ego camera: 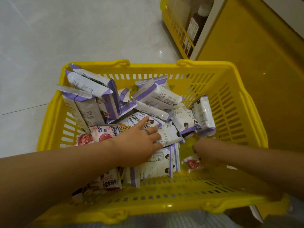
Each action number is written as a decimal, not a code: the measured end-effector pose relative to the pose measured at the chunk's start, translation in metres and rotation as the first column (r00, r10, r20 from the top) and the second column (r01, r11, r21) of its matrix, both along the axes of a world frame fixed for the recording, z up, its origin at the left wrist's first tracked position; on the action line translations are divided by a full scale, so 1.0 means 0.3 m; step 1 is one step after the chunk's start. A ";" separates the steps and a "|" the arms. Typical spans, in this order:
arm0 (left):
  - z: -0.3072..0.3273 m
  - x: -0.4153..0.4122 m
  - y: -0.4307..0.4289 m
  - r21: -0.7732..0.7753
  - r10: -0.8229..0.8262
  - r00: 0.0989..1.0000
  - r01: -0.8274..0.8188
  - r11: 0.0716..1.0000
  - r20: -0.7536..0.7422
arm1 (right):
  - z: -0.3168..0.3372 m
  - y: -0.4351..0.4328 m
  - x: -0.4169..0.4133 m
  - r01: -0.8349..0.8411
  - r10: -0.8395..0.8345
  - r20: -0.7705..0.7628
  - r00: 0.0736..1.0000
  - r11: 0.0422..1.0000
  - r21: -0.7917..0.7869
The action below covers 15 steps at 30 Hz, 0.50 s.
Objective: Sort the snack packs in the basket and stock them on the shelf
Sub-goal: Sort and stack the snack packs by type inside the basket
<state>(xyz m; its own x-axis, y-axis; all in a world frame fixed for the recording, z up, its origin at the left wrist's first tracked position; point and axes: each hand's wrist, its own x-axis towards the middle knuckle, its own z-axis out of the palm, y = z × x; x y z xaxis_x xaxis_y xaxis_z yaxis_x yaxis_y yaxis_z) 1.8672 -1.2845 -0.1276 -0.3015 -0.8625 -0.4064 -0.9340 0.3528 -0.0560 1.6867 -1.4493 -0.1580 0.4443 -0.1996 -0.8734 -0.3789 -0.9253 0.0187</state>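
Snack packs point(158, 96) in white and purple wrappers lie in a loose heap inside the yellow basket point(205, 65), most of them toward its left wall and its middle. Some stand upright in the far left corner. Pink packs point(102, 134) lie at the near left side.

The left hand point(139, 142) reaches in from the near edge. Its fingers are straight and spread, and they rest flat on the white and purple packs in the middle, gripping none. A ring point(146, 131) is on one finger.

The right hand point(207, 152) is near the near right corner and is blurred. A small red and white pack point(192, 164) touches it, but I cannot tell if the fingers hold it.

The basket stands on a pale floor point(65, 38). A second yellow basket point(172, 30) with bottles point(195, 25) is beyond it.
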 end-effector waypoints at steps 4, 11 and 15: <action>0.101 0.017 0.023 -0.181 0.016 0.977 -0.056 0.982 -0.214 | 0.235 -0.033 0.066 0.027 -0.043 0.153 0.987 0.994 0.103; 0.238 0.080 0.136 -0.389 0.061 0.915 -0.228 0.893 -0.398 | 0.396 0.124 0.251 0.324 -0.689 0.167 0.705 0.522 0.789; 0.267 0.158 0.253 -0.399 0.145 0.951 -0.249 0.882 -0.273 | 0.368 0.240 0.304 0.323 -0.758 0.043 0.650 0.327 0.888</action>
